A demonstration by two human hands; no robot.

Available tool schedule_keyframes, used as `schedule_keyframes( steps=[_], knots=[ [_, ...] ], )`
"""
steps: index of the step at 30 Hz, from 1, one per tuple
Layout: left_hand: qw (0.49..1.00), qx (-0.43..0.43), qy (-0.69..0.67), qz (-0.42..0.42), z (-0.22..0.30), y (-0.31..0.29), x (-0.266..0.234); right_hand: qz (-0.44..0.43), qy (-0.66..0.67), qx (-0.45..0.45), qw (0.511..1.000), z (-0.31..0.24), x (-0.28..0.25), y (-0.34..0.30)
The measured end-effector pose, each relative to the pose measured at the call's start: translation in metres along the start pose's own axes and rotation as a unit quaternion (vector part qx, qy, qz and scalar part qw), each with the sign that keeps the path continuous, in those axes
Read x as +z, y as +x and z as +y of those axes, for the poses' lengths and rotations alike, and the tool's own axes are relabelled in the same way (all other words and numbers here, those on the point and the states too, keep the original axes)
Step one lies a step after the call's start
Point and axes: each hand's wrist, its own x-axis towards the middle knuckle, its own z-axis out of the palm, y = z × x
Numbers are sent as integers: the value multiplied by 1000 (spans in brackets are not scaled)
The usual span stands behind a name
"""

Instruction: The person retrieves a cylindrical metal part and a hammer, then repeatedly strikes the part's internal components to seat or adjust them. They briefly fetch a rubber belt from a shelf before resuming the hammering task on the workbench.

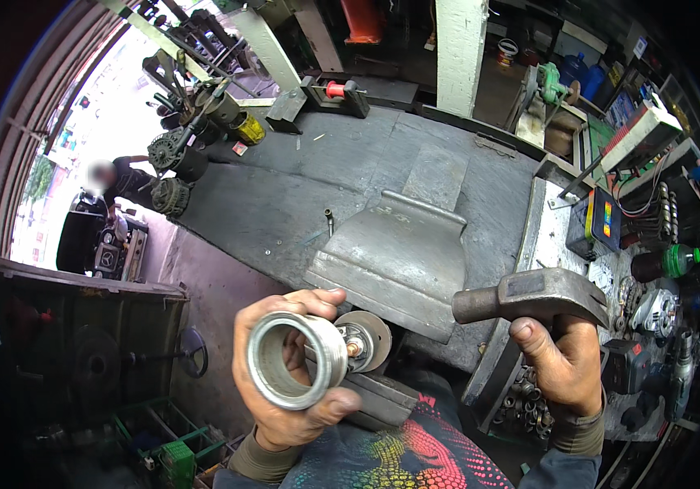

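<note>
My left hand (272, 422) grips a short, wide metal ring (330, 352), its fingers and thumb wrapped round the outside and its open bore facing me. Just behind the ring is a round disc-shaped metal part (378, 341) with a copper-coloured piece at its middle; the ring partly hides it. It sits by the jaws (378, 399) of a big grey bench vise (399, 244). Over on the right, my right hand (566, 371) is closed on a hammer (529, 295) held up beside the vise, its head level and pointing left. My hand hides most of the handle.
A dark metal workbench (284, 196) lies beyond the vise, with a small bolt-like piece (329, 220) on it. Alternators (172, 151) stand at its left edge. On the right a shelf holds a car battery (594, 224) and tools. Another person (130, 183) leans over machinery outside.
</note>
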Motion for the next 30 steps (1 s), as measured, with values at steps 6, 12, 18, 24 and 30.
schedule_keyframes(
  steps=[6, 12, 18, 24, 30],
  knots=[
    [995, -10, 77, -69, -10, -5, 5, -57, -31, -1, 998, 0, -1, 16],
    [980, -26, 195, -32, -20, -16, 7, -86, -13, -72, 994, -11, 7, 39],
    [975, -13, 223, -2, -19, -20, 7, -154, 8, -36, 987, -53, 18, 61],
    [966, 1, 256, 28, -16, -19, 7, -252, -117, -189, 942, -78, 34, 98],
    [967, -11, 249, 41, -18, -19, 7, -248, -266, -316, 876, -97, 39, 105]
  ],
)
